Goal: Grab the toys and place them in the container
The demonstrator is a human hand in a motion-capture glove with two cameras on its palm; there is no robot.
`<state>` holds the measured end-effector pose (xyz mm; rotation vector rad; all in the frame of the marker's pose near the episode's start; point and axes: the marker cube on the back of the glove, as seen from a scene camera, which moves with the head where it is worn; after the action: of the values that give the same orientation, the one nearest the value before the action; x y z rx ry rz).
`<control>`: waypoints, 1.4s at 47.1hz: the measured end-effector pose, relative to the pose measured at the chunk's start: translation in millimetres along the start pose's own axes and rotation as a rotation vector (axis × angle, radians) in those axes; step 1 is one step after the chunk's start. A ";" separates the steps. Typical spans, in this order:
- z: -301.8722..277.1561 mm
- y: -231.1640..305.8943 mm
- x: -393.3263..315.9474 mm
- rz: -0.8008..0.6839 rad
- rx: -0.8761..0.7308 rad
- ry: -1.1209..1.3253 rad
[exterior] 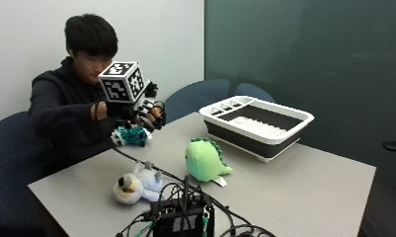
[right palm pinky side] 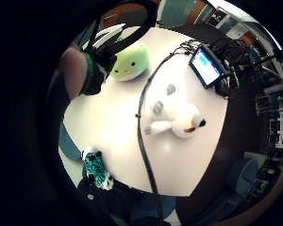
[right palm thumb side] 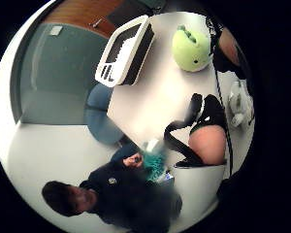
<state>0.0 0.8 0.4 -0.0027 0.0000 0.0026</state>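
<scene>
Your gloved right hand [exterior: 141, 111] hung relaxed and empty above the teal plush toy [exterior: 130, 136] at the table's [exterior: 302, 187] edge, where a careless grab risked knocking it off.

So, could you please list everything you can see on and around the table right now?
Green dinosaur plush: one, light green, middle of the table, upright.
White plush: one, white and tan, lying near the electronics.
Teal plush: one, teal and white, table edge by the person.
Container: one, white rim and dark walls, far side of the table.
Electronics box: one, black, cabled, near edge.
Table: one, grey.
Chairs: blue, behind the table.
Right hand: gloved black, raised above the teal plush.
</scene>
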 end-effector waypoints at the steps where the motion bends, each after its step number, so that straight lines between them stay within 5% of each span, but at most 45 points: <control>1: 0.1 0.3 0.1 0.001 -0.001 0.000; 29: 10.6 -41.4 -2.1 0.012 -0.030 0.174; 44: 95.6 -140.5 6.1 0.123 -0.402 0.250; 57: 132.8 -157.2 19.2 0.058 -0.053 0.147; 66: 95.3 -154.4 -75.7 0.004 -0.062 0.030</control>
<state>-75.3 -153.6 96.1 -0.0652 0.0299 0.0064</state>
